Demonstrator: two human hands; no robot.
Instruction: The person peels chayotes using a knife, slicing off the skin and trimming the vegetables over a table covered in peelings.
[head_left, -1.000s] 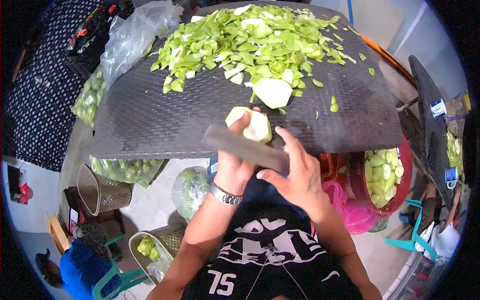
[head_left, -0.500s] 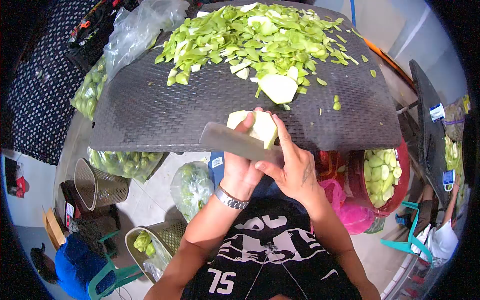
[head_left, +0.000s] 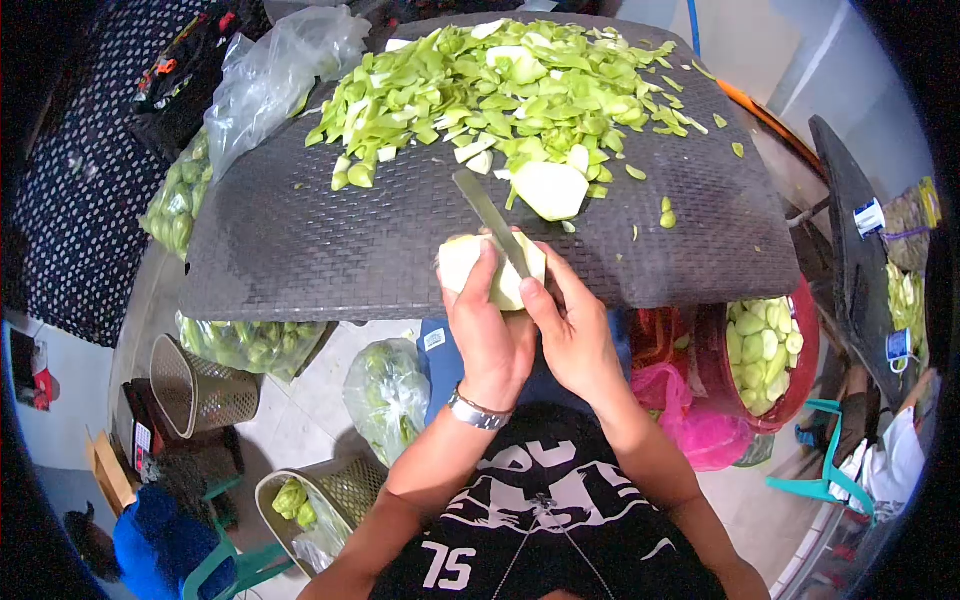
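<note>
My left hand (head_left: pixel 492 345) is wrapped round a pale, peeled chayote (head_left: pixel 462 264), just over the table's near edge. My right hand (head_left: pixel 583 345) grips a knife (head_left: pixel 487 212), its handle hidden in the fingers. The blade lies across the chayote's right side and points up and away to the left. Beyond the hands, a heap of green chayote peelings (head_left: pixel 430 100) covers the far part of the dark woven table (head_left: pixel 270 240). A large pale chayote piece (head_left: pixel 550 192) lies at the heap's near edge.
A red tub (head_left: pixel 808 345) of peeled chayotes stands below right, beside a pink plastic bag (head_left: pixel 700 430). Bagged chayotes (head_left: pixel 385 400) and a mesh basket (head_left: pixel 275 490) are below left. People sit at lower left and far right. A clear bag (head_left: pixel 270 90) lies at the table's back left.
The knife has swung from lying nearly level, pointing left, to pointing up and away. Both hands and the chayote have shifted slightly, and the chayote has turned in my left hand.
</note>
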